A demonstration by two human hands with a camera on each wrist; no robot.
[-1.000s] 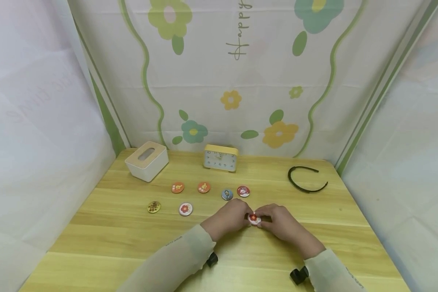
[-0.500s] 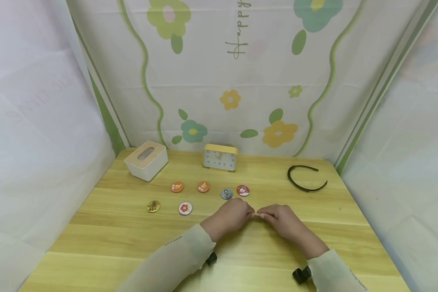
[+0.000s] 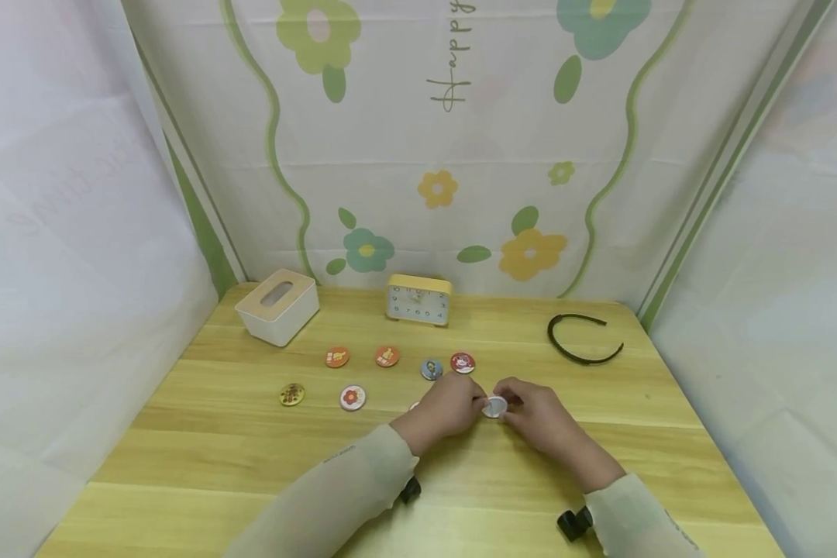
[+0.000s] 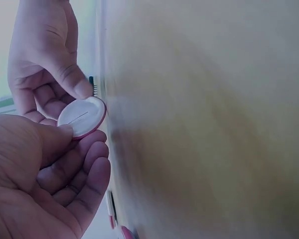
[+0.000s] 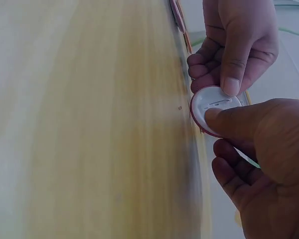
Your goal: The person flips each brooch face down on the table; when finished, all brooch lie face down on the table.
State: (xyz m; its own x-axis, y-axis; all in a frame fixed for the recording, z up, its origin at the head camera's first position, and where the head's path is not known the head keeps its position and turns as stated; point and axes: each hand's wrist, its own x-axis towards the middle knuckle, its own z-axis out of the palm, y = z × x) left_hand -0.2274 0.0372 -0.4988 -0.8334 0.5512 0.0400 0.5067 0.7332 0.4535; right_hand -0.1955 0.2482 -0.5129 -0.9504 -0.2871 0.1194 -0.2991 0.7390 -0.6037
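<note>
A round pin badge [image 3: 495,407] is held between both hands with its white back turned up and its pin showing in the right wrist view. My left hand [image 3: 449,404] pinches one edge, thumb on the back. From the other side my right hand [image 3: 540,415] grips it, and its thumb [image 5: 215,117] presses on the white back. In the left wrist view a red rim shows along the edge of the badge [image 4: 82,117]. The printed front faces down, hidden. Just beyond the left hand lie a blue badge [image 3: 432,370] and a red badge [image 3: 463,363].
Two orange badges [image 3: 337,357], a yellow badge [image 3: 292,394] and a red-flower badge [image 3: 353,397] lie on the wooden table [image 3: 251,449]. A white edge [image 3: 414,405] peeks out by the left wrist. Behind stand a tissue box [image 3: 279,308] and a clock [image 3: 419,301]; a black headband [image 3: 579,359] lies right.
The badge's red-flower front faced up a second ago. Both hands have lifted it and flipped it over, passing through edge-on, so its white back now shows.
</note>
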